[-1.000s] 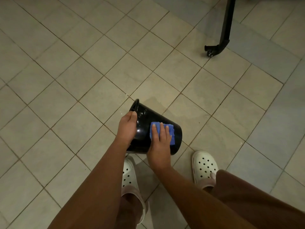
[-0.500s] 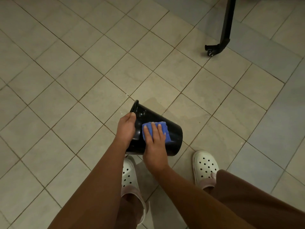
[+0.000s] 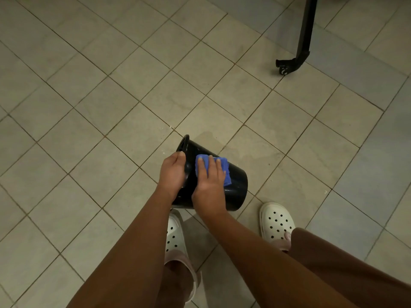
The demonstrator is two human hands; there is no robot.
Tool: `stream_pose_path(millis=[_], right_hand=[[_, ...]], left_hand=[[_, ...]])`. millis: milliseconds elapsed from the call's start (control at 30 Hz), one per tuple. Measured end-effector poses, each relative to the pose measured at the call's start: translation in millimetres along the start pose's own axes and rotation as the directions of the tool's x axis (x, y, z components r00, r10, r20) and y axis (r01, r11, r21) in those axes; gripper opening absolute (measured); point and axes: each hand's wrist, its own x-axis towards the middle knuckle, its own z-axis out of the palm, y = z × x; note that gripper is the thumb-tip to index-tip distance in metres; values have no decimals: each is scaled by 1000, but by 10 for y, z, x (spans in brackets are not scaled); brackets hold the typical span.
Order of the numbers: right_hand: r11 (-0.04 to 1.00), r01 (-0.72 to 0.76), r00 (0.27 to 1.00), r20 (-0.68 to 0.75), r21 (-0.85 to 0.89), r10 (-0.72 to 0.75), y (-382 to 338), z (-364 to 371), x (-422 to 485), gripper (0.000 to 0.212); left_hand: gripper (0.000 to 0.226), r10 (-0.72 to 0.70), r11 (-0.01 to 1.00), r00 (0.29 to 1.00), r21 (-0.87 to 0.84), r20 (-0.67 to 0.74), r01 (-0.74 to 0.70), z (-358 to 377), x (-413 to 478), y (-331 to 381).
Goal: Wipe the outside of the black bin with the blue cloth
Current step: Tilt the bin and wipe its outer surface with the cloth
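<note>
A: L grip (image 3: 172,174), what's it doing?
B: Fingers curled round the open end of the bin (image 3: 238,185), by the rim. Holding it.
A: R grip (image 3: 210,192)?
B: Flat, fingers straight & close together, pressing the cloth (image 3: 225,172) onto the bin's side, approx. mid-wall, just beside the L grip. Not pinching it.
A: Cloth?
B: Blue, folded. Edges show past the fingertips & on the right side of the hand.
A: Bin pos.?
B: Black, glossy, tipped on its side: mouth to upper left, base to lower right. Sits in front of the feet. Can't tell if it touches the floor (image 3: 111,130).
A: Rest?
B: Both forearms bare. White clogs w/ holes: left one (image 3: 174,236) partly under the arm, right one (image 3: 277,221) near the bin's base. Floor is beige tiles laid diagonally. Top right, well apart, a black metal leg (image 3: 302,41) w/ a small wheel (image 3: 283,70) at the foot.
</note>
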Motion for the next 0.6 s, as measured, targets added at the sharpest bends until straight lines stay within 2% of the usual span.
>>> stream_pose_path(millis=[100, 233, 367, 433, 533, 600], right_hand=[[994, 101, 995, 21, 38, -101, -34, 24, 61, 78], [987, 128, 988, 76, 97, -136, 109, -80, 440, 70], [995, -80, 996, 48, 65, 76, 234, -136, 441, 71], [990, -115, 993, 31, 83, 113, 157, -121, 280, 70], [992, 51, 999, -5, 116, -51, 8, -56, 124, 71], [987, 108, 993, 25, 121, -111, 16, -51, 236, 69]], left_hand=[[35, 14, 1000, 1000, 4, -21, -13, -79, 12, 4], [33, 65, 998, 998, -12, -6, -65, -91, 18, 3], [34, 97, 993, 995, 59, 37, -100, -36, 10, 8], [33, 76, 994, 995, 69, 62, -81, -4, 5, 17], [35, 51, 995, 996, 86, 76, -58, -15, -15, 11], [35, 61, 993, 996, 96, 70, -68, -50, -9, -11]])
